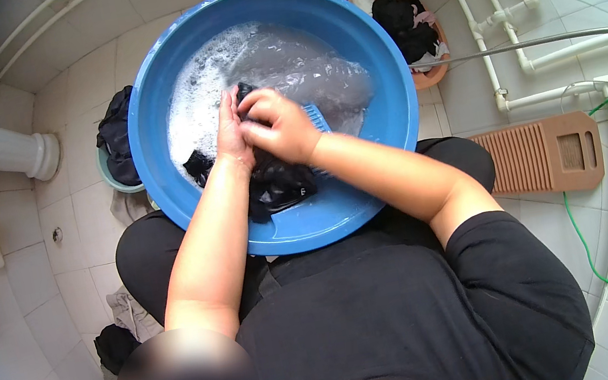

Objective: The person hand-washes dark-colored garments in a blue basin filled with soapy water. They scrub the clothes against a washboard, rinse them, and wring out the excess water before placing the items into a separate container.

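A wet black garment (pixel 283 187) hangs over the near side of a big blue tub (pixel 407 119), part of it resting on a blue ribbed washboard (pixel 316 117). My left hand (pixel 232 136) is held edge-up against the cloth, its fingers close together. Facing it, my right hand (pixel 281 124) has its fingers curled round a bunched end of the same garment. Both hands meet above the middle of the tub. Most of the washboard is hidden by my hands and the cloth.
Grey water with white suds (pixel 198 95) fills the tub. An orange basin (pixel 438 28) of clothes stands behind right, a green basin (pixel 108 172) with dark cloth at left. A brown washboard (pixel 538 157) lies at right near white pipes (pixel 490 67) and a green cord (pixel 595 261).
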{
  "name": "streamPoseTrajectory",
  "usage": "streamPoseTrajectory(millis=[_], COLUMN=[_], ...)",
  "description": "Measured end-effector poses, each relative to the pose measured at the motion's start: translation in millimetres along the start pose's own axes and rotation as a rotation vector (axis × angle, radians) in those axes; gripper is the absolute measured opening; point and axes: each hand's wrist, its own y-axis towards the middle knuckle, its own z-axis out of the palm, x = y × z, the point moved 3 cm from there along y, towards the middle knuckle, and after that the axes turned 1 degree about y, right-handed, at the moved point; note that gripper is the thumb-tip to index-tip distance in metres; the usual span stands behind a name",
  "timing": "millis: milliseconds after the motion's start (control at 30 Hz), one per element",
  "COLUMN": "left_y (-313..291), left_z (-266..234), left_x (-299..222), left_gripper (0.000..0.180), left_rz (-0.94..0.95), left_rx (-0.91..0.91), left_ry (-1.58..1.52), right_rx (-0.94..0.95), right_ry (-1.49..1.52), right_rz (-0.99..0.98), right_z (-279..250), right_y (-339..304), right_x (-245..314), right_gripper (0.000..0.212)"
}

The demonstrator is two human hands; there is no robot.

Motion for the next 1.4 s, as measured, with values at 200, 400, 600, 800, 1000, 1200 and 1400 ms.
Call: streamPoseTrajectory(millis=[200,400,600,800,1000,1200,1400], left_y=[-2.5,1.1,43.7,-0.2,-12.8,7.9,10.6], left_z=[-24.4,-11.5,-70.8,3.3,18.2,-2.2,-1.4], left_x=[11.4,14.5,52.8,8.0,6.3,15.0,19.9], left_gripper=[0.044,0.037,0.04,0.054,0.04,0.052,0.038], left_rz=[-0.081,0.029,-0.083,0.048,-0.17,0.034,-0.014], left_rx=[0.006,-0.283,0.298,-0.276,-0.062,-0.097,0.014], left_ry=[-0.064,0.096,-0.141,0.138,-0.075,0.261,-0.155], right_rx=[0.112,-0.301,-0.044,-0.162,-0.363,0.19,-0.091], right_ry=[-0.071,-0.251,-0.185,-0.305,-0.664,-0.67,-0.068], right_rz=[-0.296,-0.136,-0.181,0.0,0.682,0.876,0.206], right_z=[25.7,3.3,21.8,3.0,-81.4,-97.4,-33.4], right_y=[-11.9,9.7,-5.4,15.8,9.7,-25.2,-2.2], right_x=[52.9,-7.5,39.4,-29.4,-127.6,-194.6,-73.8], right_gripper=[0.014,0.022,0.019,0.024,0.045,0.057,0.026])
